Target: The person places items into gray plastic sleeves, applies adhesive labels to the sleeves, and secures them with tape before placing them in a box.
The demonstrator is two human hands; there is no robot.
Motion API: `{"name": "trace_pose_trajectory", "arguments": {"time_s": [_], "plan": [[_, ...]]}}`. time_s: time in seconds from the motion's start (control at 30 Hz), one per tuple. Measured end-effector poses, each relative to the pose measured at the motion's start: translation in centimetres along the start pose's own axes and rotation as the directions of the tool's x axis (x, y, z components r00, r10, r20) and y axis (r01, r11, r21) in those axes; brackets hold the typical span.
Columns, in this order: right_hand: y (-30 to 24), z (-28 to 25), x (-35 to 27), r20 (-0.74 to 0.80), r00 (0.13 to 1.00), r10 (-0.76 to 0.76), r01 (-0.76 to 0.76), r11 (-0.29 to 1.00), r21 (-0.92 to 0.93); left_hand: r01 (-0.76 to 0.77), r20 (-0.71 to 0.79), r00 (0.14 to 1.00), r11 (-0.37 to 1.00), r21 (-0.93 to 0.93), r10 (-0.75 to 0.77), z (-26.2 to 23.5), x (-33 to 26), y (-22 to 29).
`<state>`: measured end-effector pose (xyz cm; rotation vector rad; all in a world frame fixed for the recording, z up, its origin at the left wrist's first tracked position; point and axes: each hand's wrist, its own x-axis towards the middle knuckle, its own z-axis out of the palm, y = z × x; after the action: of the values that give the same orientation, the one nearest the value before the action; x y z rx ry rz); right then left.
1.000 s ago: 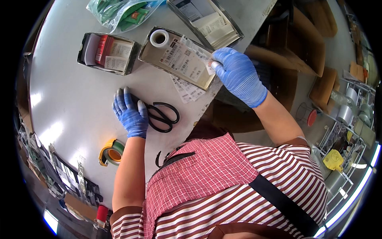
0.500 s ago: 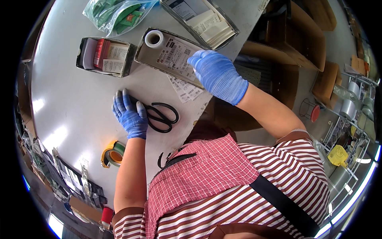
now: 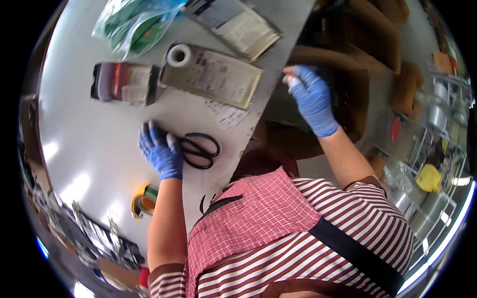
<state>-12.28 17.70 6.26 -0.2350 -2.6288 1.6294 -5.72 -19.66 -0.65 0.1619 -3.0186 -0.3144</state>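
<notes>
My left hand (image 3: pixel 161 155), in a blue knitted glove, lies on the metal table with its fingers stretched out. Next to it, partly hidden beneath the thumb side, is a pair of scissors (image 3: pixel 199 150) with black looped handles. Beyond the table's right edge, my right hand (image 3: pixel 313 102), gloved the same way, hangs above an open cardboard box with fingers loosely extended; I see nothing in it. To its left stands a shallow box (image 3: pixel 233 82) containing a white roll (image 3: pixel 179 55) and printed labels. Paper slips (image 3: pixel 224 115) lie against that box's near side.
A small box of cards (image 3: pixel 124 83) stands at left. Behind are a bag of green pieces (image 3: pixel 136 27) and another box of papers (image 3: pixel 236 27). Tape rolls (image 3: pixel 144 201) lie by my left forearm. Cardboard boxes (image 3: pixel 355 102) and a wire rack (image 3: pixel 437 198) fill the right.
My right hand has left the shallow box and moved right, past the table edge, its fingers loosening. My left hand stays by the scissors. The whole view has shifted slightly.
</notes>
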Motion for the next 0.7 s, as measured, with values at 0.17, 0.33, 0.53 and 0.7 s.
{"name": "trace_pose_trajectory", "arguments": {"time_s": [0.17,0.33,0.53,0.7], "plan": [[7.7,0.4,-9.2,0.446,0.889,0.103,0.049,0.948,-0.315,-0.042,-0.023,0.999,0.998,0.049,0.043,0.6,-0.6,-0.8],[11.1,3.6,-19.4,0.823,0.509,0.251,-0.279,0.953,-0.117,-0.045,-0.027,0.999,0.997,0.065,0.046,1.0,-0.6,-0.7],[11.7,2.4,-22.1,0.927,0.345,0.149,-0.241,0.968,-0.066,-0.046,-0.052,0.997,0.998,0.052,0.049,1.6,-0.7,-1.3],[13.3,2.7,-25.6,0.865,0.501,0.005,-0.092,0.995,0.047,-0.079,-0.043,0.996,0.996,0.036,0.08,1.7,-0.6,-2.1]]}}
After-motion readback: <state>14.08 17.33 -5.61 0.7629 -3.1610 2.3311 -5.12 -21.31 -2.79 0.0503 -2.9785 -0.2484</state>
